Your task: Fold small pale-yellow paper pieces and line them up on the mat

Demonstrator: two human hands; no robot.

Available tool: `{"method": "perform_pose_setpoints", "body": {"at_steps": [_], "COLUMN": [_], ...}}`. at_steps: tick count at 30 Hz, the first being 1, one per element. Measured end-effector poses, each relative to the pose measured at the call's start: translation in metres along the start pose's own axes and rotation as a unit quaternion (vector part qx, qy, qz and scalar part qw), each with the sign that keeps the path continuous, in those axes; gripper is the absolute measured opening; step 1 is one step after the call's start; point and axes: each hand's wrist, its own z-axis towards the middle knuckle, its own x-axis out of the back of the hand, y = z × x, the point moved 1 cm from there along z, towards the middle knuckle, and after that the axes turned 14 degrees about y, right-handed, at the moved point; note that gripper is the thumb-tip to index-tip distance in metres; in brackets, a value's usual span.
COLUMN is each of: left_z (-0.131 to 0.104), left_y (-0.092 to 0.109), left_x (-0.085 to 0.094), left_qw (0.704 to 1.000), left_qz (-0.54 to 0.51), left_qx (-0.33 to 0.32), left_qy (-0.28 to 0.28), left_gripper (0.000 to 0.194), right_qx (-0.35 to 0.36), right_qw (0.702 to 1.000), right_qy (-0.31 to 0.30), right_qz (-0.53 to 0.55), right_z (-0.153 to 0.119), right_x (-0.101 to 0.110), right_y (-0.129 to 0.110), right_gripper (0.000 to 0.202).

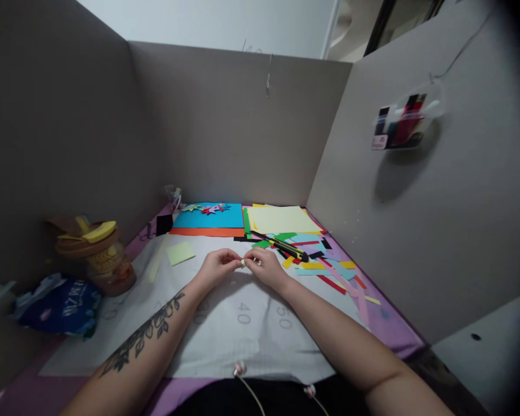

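A small pale piece (pixel 243 263), seemingly paper, is pinched between my two hands over the middle of the white sheet (pixel 225 346). My left hand (pixel 220 266) holds it from the left with thumb and finger. From the right, my right hand (pixel 265 267) grips it the same way, and the fingertips of both hands nearly touch. To the left of my hands lies a pale green paper square (pixel 181 253). A black and yellow cutter knife (pixel 288 248) rests on coloured paper strips (pixel 325 266) just beyond my right hand.
Blue paper (pixel 225 218) with small star shapes (pixel 208 210) and pale yellow sheets (pixel 283 220) lie at the back. On the left stand a cup (pixel 108 266) and a blue packet (pixel 63 305). Grey partitions (pixel 242 127) surround the table; a clear container (pixel 405 124) hangs at right.
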Motion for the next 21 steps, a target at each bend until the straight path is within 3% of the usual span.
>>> {"method": "perform_pose_setpoints", "body": {"at_steps": [6, 12, 21], "left_z": [-0.0005, -0.0005, 0.0021], "left_y": [0.0001, 0.0003, -0.0038], "left_x": [-0.0028, -0.0021, -0.0003], "left_qw": [0.998, 0.996, 0.997], "left_qz": [-0.046, -0.061, -0.068], "left_qx": [0.030, 0.055, 0.027], "left_qy": [0.000, -0.030, -0.004], "left_gripper": [0.025, 0.032, 0.023], "right_qx": [-0.037, 0.027, 0.043], "right_qw": [0.998, 0.998, 0.998], "right_qy": [0.025, 0.010, 0.022], "right_qz": [0.038, 0.053, 0.045], "right_z": [-0.0014, -0.0009, -0.0018], "right_x": [0.0008, 0.0009, 0.0022], "right_y": [-0.0015, -0.0029, -0.0061], "right_gripper": [0.004, 0.011, 0.005]}}
